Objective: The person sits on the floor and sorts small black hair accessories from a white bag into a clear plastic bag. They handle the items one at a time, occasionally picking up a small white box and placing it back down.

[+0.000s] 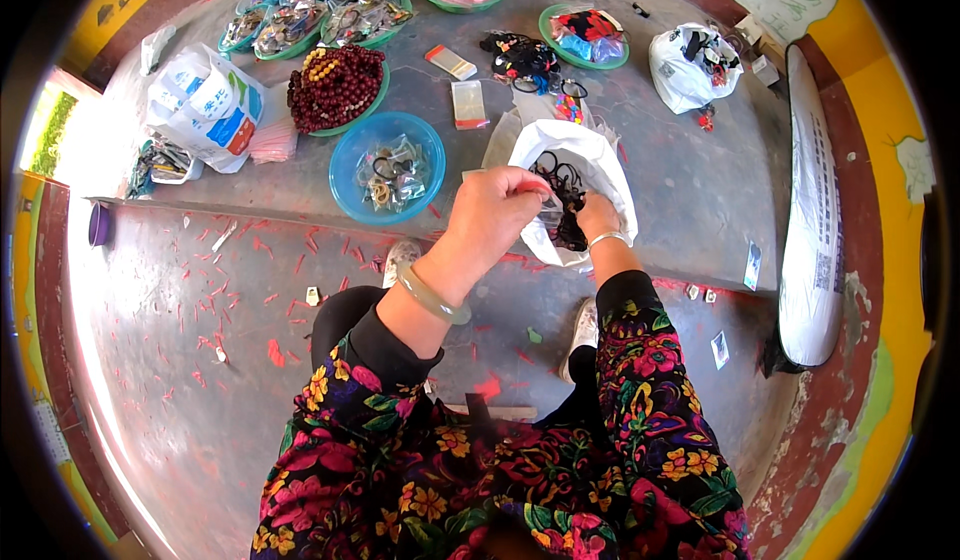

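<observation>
A white plastic bag [585, 150] stands open on the concrete step, with dark rings and hair bands inside it. My left hand [495, 215] is at the bag's mouth, fingers pinched on a small clear packet at the rim. My right hand [598, 215] is inside the bag's lower edge among the dark bands, its fingers hidden. A pale green bangle is on my left wrist and a thin silver one on my right.
A blue bowl [350, 175] of packeted trinkets sits left of the bag. A green bowl of dark red beads [333, 88], several green dishes of small items, a white printed bag [205, 110], another white bag [690, 68] and a long white sack [812, 210] lie around.
</observation>
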Demonstrator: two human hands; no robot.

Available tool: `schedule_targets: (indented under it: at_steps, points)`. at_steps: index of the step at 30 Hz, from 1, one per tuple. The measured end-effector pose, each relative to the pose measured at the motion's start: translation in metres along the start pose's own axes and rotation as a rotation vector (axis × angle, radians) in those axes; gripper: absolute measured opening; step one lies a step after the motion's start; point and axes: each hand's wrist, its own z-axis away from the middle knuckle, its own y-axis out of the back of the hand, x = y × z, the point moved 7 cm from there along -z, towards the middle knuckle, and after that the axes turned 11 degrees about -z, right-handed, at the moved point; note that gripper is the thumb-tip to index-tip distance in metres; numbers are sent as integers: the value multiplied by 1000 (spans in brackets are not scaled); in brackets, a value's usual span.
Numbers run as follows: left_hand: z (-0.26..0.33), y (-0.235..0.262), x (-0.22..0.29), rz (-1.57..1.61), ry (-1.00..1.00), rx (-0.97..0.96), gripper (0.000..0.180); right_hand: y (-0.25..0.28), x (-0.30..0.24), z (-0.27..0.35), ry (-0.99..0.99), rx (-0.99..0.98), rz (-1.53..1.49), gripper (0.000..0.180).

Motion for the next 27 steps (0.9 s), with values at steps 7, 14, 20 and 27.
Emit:
schedule_targets:
  at_steps: [7,14,20,27]
  points:
    - [-4,-1,4,-45,-44,-15,16,2,24,-15,80,42,-84,16]
    - [-3,-3,5,-85,-7,0,16,49,20,-7,62,5,-637,15]
    - [-3,-1,2,-107,-23,42,18,91,-7,27,-35,-186,-1463,15]
    - [-4,-7,-1,-119,-40,26,18,143,-33,69,120,-96,-1587,20]
